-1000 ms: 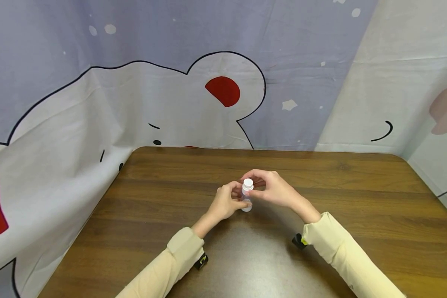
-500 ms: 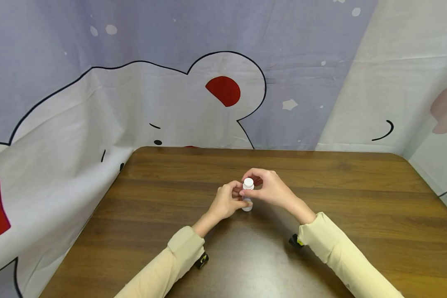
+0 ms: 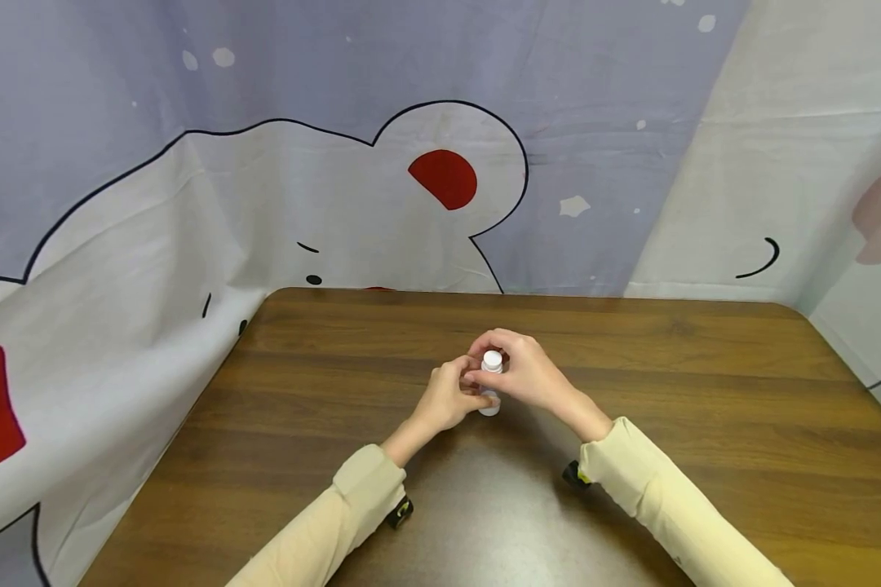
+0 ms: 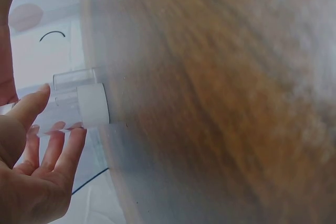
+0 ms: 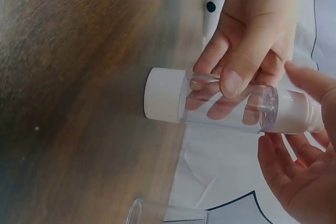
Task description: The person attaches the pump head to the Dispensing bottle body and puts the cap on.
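A small clear plastic bottle point(image 5: 226, 106) with a white base and a white top point(image 3: 493, 361) stands upright on the table. My left hand point(image 3: 442, 399) grips its clear body, the thumb on the near side and the fingers behind, as the right wrist view shows. Around the upper end curls my right hand point(image 3: 524, 371), thumb across the front and fingers at the back. The right hand hides part of the bottle in the head view. A clear open-ended cylinder point(image 5: 176, 213) stands on the table near the bottle; the left wrist view shows this cylinder point(image 4: 73, 79) beyond it.
The brown wooden table point(image 3: 338, 326) stretches around both hands. Behind it hangs a printed cloth point(image 3: 323, 187), which also runs down along the left side. Dark wrist devices point(image 3: 400, 512) sit under the sleeves.
My right hand has shifted slightly left, its thumb sweeping from the bottle's right side across its front. My left hand and the bottle stay nearly in place.
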`<action>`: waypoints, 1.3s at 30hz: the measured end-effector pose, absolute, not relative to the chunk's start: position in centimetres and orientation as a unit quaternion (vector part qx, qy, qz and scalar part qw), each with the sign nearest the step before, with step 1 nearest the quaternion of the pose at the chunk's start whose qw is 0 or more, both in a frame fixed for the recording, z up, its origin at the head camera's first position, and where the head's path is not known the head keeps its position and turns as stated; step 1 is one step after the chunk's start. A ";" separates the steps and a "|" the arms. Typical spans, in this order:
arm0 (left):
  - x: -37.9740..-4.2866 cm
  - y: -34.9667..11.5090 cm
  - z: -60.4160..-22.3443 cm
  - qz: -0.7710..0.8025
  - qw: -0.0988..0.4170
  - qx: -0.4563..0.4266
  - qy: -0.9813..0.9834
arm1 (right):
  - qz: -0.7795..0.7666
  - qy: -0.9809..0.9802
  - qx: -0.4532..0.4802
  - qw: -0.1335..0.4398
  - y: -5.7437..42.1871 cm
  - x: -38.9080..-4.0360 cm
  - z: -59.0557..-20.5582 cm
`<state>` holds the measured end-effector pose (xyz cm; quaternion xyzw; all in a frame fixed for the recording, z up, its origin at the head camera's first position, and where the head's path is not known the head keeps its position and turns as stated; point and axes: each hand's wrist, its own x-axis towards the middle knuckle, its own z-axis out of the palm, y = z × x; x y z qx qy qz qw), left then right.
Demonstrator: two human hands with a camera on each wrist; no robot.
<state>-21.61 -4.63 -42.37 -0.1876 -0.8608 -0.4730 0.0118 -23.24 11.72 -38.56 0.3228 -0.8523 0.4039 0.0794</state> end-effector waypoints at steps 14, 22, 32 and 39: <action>-21.5 -4.6 -42.1 -0.495 -0.010 -0.183 -0.850 | 0.470 -0.773 0.425 -0.030 13.9 -23.4 -38.1; -21.5 -4.5 -42.3 -0.490 -0.009 -0.181 -0.853 | 0.450 -0.790 0.414 -0.046 14.2 -23.4 -38.2; -21.5 -4.4 -42.3 -0.505 -0.014 -0.180 -0.844 | 0.450 -0.790 0.414 -0.037 14.7 -23.4 -38.4; -21.5 -4.5 -42.3 -0.509 -0.016 -0.180 -0.842 | 0.453 -0.795 0.402 -0.042 15.0 -23.4 -38.5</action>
